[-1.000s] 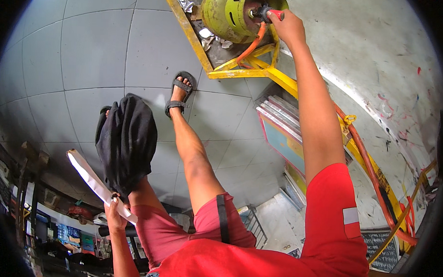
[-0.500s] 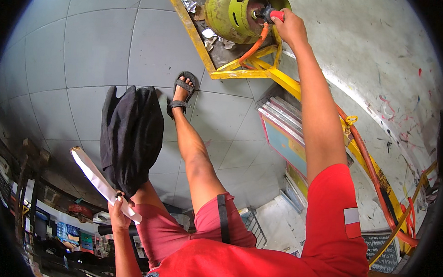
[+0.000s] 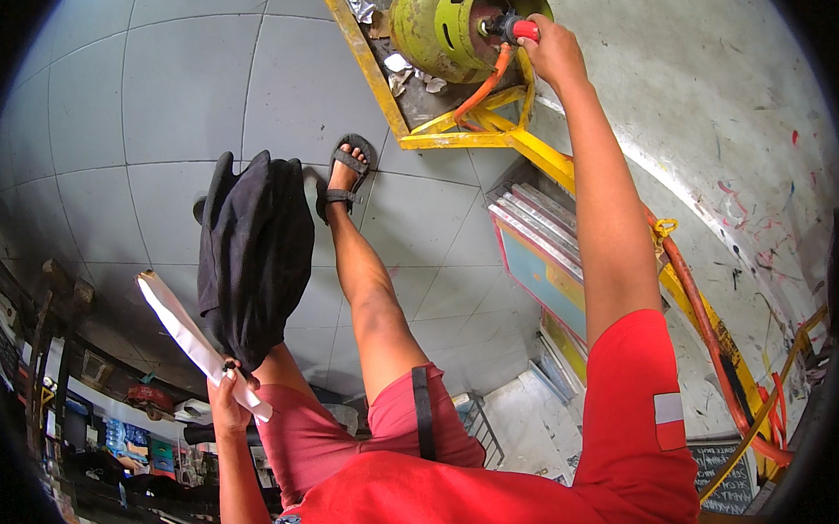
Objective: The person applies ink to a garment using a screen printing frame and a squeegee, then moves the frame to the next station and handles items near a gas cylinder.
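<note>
My right hand is closed on the red knob of a gas regulator, fitted at the valve of a green gas cylinder that lies on its side. An orange hose runs down from the regulator. In my left hand, low on the left, the fingers wrap round a long white folded strip, paper or cloth. A bunched black cloth extends from the same hand over my left leg; its gathered end is at my fingers.
The cylinder rests in a yellow metal frame littered with crumpled foil and paper. Framed panels stand beneath the frame's bar. More orange hose follows that bar on the right. My sandalled foot stands on grey floor tiles.
The black cloth has shifted slightly up and to the right, with a small movement of my left hand. My right hand stays on the regulator knob.
</note>
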Demonstrator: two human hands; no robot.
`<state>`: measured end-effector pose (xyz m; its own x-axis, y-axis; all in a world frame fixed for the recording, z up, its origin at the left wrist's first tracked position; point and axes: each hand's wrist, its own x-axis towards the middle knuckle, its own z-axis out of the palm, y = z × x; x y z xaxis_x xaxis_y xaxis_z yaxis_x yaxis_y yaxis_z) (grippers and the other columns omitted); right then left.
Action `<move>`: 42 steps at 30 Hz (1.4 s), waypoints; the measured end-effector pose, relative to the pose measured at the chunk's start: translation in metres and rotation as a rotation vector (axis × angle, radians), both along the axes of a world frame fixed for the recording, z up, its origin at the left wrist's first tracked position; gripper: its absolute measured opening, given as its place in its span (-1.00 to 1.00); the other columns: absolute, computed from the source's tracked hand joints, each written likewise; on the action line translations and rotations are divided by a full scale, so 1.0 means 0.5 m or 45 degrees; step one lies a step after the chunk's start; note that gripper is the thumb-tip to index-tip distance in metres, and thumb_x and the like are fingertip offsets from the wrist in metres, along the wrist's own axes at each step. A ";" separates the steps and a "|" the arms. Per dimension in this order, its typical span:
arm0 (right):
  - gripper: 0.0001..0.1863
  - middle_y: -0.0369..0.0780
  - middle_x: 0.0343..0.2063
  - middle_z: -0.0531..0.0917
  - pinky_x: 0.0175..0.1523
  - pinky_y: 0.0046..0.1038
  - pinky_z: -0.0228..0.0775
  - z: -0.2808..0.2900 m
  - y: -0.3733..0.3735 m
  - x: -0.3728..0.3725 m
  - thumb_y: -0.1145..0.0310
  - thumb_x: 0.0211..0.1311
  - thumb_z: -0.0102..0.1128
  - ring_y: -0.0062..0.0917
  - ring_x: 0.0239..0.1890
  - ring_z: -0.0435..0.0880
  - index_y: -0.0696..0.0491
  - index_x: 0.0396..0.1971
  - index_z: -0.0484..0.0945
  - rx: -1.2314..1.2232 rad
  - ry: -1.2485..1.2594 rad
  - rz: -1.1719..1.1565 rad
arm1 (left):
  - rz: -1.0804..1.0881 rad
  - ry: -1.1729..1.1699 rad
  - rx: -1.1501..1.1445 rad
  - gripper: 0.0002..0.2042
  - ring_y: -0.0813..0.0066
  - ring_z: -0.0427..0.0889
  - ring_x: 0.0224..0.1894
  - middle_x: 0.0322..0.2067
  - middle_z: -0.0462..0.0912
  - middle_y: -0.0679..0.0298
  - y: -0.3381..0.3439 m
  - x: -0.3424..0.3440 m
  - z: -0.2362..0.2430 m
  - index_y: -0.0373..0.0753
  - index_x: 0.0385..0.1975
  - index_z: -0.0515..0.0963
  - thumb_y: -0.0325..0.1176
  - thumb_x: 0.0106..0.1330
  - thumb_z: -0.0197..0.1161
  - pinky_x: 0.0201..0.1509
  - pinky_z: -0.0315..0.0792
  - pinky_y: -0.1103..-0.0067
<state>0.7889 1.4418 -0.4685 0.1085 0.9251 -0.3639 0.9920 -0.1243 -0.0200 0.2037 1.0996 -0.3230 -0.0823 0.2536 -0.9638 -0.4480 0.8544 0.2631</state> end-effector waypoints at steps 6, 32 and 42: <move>-0.67 -0.04 -0.26 0.64 -0.03 -0.16 0.43 0.008 0.000 -0.005 0.28 0.10 0.30 -0.12 -0.12 0.60 0.01 -0.11 0.54 -0.019 -0.009 0.001 | -0.012 -0.013 -0.001 -0.69 0.42 0.49 -0.58 -0.39 0.44 0.23 -0.005 -0.001 -0.003 -0.29 -0.17 0.35 -0.30 0.20 0.25 -0.44 0.45 0.46; -0.56 -0.06 -0.23 0.61 -0.01 -0.18 0.45 0.009 -0.004 -0.002 0.35 0.06 0.33 -0.13 -0.09 0.58 -0.05 0.01 0.52 0.018 -0.061 0.121 | 0.002 -0.043 0.049 -0.65 0.41 0.50 -0.55 -0.34 0.42 0.22 0.013 0.024 0.004 -0.31 -0.15 0.31 -0.31 0.19 0.26 -0.42 0.47 0.45; -0.17 -0.01 -0.03 0.47 0.04 -0.16 0.41 0.045 -0.079 -0.090 0.16 -0.03 0.40 -0.09 0.03 0.51 0.07 0.24 0.22 0.468 0.034 -0.062 | -0.034 -0.098 0.131 -0.71 0.40 0.51 -0.55 -0.41 0.46 0.22 0.063 0.047 0.036 -0.35 -0.23 0.38 -0.38 0.15 0.29 -0.47 0.48 0.47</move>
<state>0.7437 1.4025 -0.4460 0.1510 0.9885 -0.0117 0.9836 -0.1514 -0.0976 0.2273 1.1310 -0.3049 -0.0012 0.3525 -0.9358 -0.4477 0.8366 0.3157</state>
